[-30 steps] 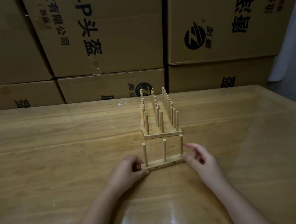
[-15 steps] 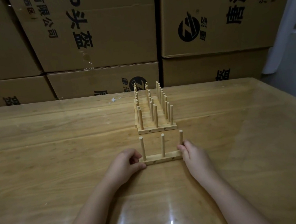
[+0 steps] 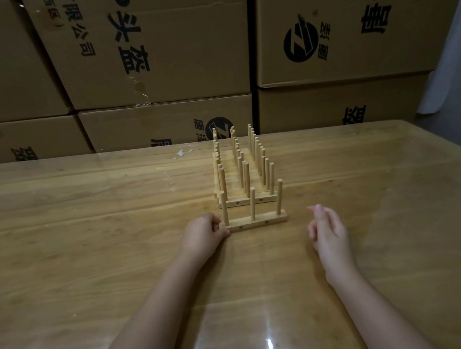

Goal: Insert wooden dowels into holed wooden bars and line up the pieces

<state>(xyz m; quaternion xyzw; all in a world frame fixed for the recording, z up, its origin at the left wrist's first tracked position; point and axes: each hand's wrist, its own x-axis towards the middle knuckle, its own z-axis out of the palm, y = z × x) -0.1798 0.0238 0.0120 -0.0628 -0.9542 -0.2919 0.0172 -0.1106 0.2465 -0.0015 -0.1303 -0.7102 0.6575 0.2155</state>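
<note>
Head view: the right hand point(image 3: 327, 228) has let go since half a second ago and pulled off right, fingers point(image 3: 317, 210) loose, holding nothing. The left hand point(image 3: 201, 235) still pinches the bar point(image 3: 257, 222) at its left end. The bar, with three dowels point(image 3: 252, 203) upright, sits on the bench point(image 3: 89, 246) just before the row point(image 3: 242, 173). The boxes point(image 3: 152, 40) read 头盔 and 有限公司.

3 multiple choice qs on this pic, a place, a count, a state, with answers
1. Relative to the row of finished bars, the near bar lies: A on top B in front C left
2. Dowels in the near bar: A two B three C five
3. The right hand is: A pinching a dowel B pressing the bar C open, off the bar
1 B, it sits nearer the person; 2 B, three stand upright; 3 C, bare table separates them.
</note>
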